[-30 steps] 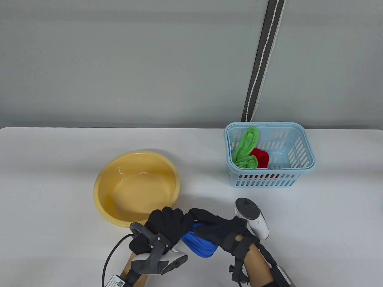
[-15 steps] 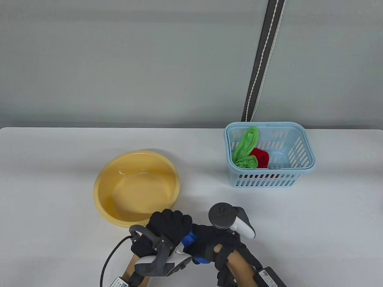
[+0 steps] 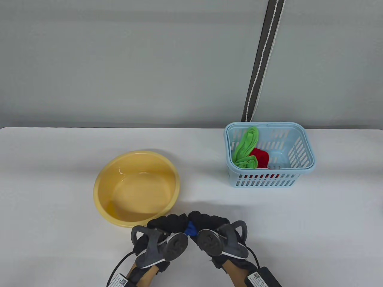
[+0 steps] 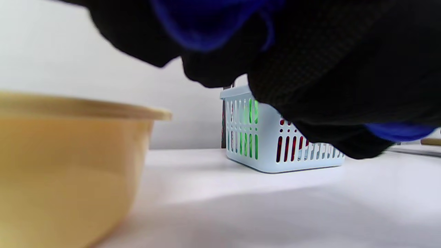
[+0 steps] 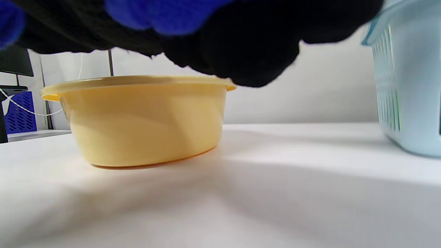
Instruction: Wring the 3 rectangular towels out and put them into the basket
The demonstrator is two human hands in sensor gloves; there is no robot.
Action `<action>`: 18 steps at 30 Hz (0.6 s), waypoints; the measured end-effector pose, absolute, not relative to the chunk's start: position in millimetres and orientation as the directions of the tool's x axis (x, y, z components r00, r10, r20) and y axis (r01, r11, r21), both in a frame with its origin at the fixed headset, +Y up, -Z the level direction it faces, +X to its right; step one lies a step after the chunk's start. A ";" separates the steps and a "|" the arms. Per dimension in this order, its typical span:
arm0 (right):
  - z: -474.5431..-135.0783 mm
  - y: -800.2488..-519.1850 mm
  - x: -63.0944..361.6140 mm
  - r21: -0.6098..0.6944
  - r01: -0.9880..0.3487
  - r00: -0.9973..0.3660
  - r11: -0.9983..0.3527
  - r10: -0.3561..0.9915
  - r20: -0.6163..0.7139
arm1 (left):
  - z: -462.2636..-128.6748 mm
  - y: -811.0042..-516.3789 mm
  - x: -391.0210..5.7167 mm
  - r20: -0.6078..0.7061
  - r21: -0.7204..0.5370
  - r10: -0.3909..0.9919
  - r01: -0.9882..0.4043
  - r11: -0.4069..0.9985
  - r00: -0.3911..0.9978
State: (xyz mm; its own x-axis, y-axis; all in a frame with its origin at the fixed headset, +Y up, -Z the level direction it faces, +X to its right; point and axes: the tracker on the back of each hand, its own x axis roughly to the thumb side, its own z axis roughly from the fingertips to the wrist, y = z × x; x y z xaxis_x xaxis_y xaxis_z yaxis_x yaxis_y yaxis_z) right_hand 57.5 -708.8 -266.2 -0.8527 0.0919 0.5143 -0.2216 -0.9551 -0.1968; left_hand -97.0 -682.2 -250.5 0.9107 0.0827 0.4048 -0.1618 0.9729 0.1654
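Observation:
Both gloved hands grip a blue towel (image 3: 190, 229) above the table's near edge, just in front of the yellow basin (image 3: 103, 182). My left hand (image 3: 167, 224) curls round its left end and my right hand (image 3: 209, 222) round its right end, knuckles side by side. Only a small blue patch shows between them. The blue towel (image 4: 206, 24) bulges from the left fist, and the same blue towel (image 5: 165, 15) shows under the right fingers. A green towel (image 3: 246, 148) and a red towel (image 3: 260, 157) lie in the light blue basket (image 3: 302, 169) at the right rear.
The basin holds a little water. A dark strap (image 3: 263, 59) hangs down the wall behind the basket. White tabletop (image 3: 59, 233) stretches to the left and right of the hands.
Both hands have rolled forward so the trackers now face up. The towel, a visible bundle a second ago, is almost wholly covered by the two fists, which have drawn close together.

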 end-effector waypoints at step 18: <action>-262.1 -680.8 91.0 -0.470 -0.248 -0.847 -0.847 -0.046 0.530 | -282.0 -705.4 -91.0 0.085 -0.557 0.907 -0.735 0.386 0.412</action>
State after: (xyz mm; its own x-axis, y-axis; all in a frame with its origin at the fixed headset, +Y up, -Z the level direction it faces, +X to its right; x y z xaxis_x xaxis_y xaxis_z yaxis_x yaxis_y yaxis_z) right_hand 91.0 -680.8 -262.1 -0.8465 -0.0462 0.5304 -0.2483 -0.8470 -0.4701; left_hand -91.0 -705.4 -282.0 0.4119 0.9072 0.0854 -0.7351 0.3862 -0.5571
